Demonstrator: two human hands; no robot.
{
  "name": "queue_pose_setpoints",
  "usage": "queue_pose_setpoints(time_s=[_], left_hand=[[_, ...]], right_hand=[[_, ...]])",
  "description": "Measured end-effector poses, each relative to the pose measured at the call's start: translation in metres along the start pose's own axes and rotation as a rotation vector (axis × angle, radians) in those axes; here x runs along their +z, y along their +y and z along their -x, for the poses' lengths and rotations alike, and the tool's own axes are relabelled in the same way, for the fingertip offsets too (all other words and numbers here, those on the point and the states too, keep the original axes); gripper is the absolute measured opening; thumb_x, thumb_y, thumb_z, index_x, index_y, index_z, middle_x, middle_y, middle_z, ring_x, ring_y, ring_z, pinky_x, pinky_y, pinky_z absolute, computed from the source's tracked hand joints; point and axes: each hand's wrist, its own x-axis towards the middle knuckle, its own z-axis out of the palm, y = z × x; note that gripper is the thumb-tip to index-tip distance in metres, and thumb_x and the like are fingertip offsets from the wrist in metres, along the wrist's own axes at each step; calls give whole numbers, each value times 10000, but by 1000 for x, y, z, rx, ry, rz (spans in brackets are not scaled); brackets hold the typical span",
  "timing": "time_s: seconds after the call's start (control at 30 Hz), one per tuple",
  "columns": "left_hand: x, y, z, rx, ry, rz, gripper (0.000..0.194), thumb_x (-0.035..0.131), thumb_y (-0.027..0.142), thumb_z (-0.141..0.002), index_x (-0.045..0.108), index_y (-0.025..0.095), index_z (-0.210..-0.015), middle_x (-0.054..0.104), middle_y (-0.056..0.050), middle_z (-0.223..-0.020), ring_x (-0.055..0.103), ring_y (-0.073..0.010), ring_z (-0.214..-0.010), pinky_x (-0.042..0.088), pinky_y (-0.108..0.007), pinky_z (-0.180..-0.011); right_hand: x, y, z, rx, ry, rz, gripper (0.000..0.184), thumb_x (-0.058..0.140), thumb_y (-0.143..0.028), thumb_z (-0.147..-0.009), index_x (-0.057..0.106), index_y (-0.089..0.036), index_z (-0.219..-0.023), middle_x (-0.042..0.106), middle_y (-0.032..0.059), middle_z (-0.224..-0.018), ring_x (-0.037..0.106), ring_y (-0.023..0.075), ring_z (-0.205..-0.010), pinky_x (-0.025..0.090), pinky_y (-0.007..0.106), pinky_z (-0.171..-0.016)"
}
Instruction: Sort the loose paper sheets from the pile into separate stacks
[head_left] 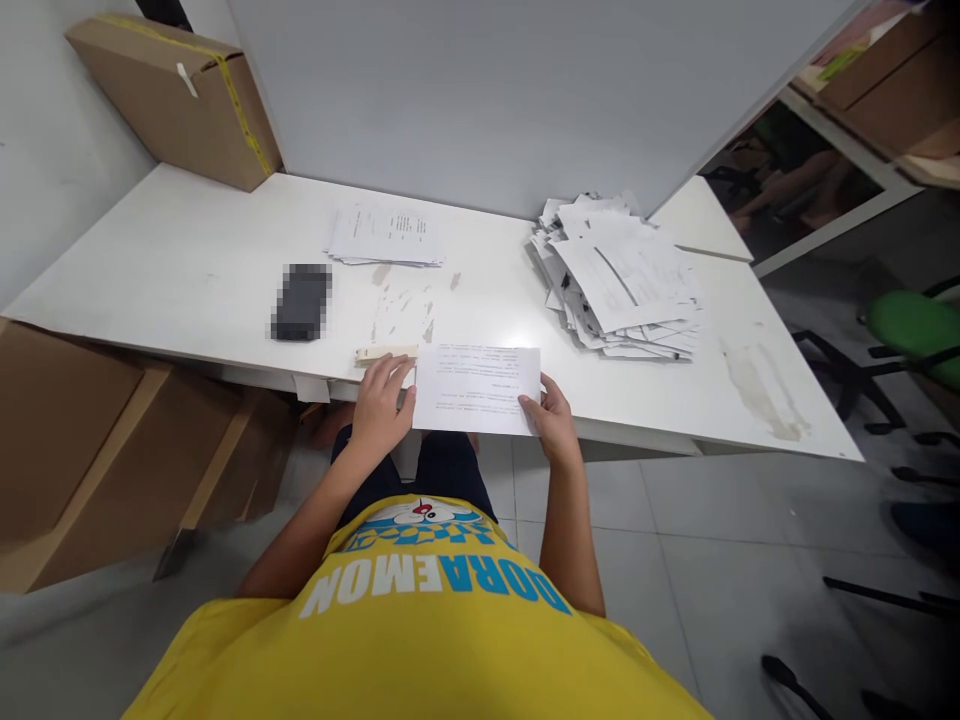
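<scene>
Right hand (556,420): fingers pinching the paper (478,392) beside a stapler (384,352). Left hand (381,408): fingers part-open, touching the stapler.

Left hand (382,403) palm-down; right hand (557,424) pinched

White table (135,260) runs up to a plain gray partition (480,110) along its far edge, pale wall (60,130) off its left end, bright light reflection (504,338) near its middle. Floor (727,500) around the table is light gray tile with visible joints. Open cardboard boxes (60,430) sit below the table's left end; green-seated chair (915,325) with black frame stands past its right end.
</scene>
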Motion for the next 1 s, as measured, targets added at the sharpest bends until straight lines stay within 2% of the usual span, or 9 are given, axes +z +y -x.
queue_pose_setpoints(time_s=[0.13, 0.3, 0.43, 0.63, 0.8, 1.0], left_hand=[[8, 4, 2, 5, -35, 14, 389, 455, 251, -951, 581, 210, -1317, 597, -111, -1351, 444, -313, -1365, 397, -537, -1138], [22, 8, 22, -77, -38, 3, 361, 487, 230, -929, 598, 192, -1271, 616, -139, -1262, 527, -307, -1245, 459, -521, -1076], [30, 11, 37, -85, -59, 25, 394, 479, 229, -940, 549, 198, -1326, 565, -149, -1349, 487, -314, -1316, 439, -524, -1108], [35, 20, 45, -194, -74, 258, 434, 460, 251, -956, 479, 229, -1389, 501, -133, -1419, 501, -260, -1331, 490, -440, -1078], [43, 20, 49, -313, -85, 520, 405, 496, 251, -931, 535, 241, -1333, 542, -115, -1357, 627, -205, -1166, 559, -357, -972], [37, 16, 44, -309, 11, 502, 310, 485, 263, -948, 649, 221, -1207, 621, -108, -1282, 599, -221, -1220, 549, -357, -985]], right_hand=[[3, 1, 2, 1, -5, 13, 728, 724, -497, -750, 481, -238, -1385, 695, 111, -1196, 672, 286, -1037, 563, 423, -846], [5, 0, 5, -42, 11, -30, 724, 732, -501, -734, 501, -238, -1368, 700, 104, -1183, 662, 287, -1069, 550, 433, -893], [4, 0, 4, -31, 5, -88, 708, 747, -487, -724, 520, -245, -1349, 713, 93, -1148, 670, 283, -1055, 546, 438, -904], [-1, -1, 3, -15, -42, -93, 718, 749, -482, -728, 508, -246, -1361, 709, 98, -1182, 668, 290, -1072, 548, 452, -912], [-2, 4, 4, -38, -42, -162, 679, 763, -450, -732, 526, -248, -1336, 691, 93, -1229, 654, 281, -1116, 525, 453, -970], [4, -1, 5, -16, -17, -103, 699, 766, -475, -722, 536, -239, -1338, 682, 108, -1252, 632, 297, -1159, 509, 476, -999]])
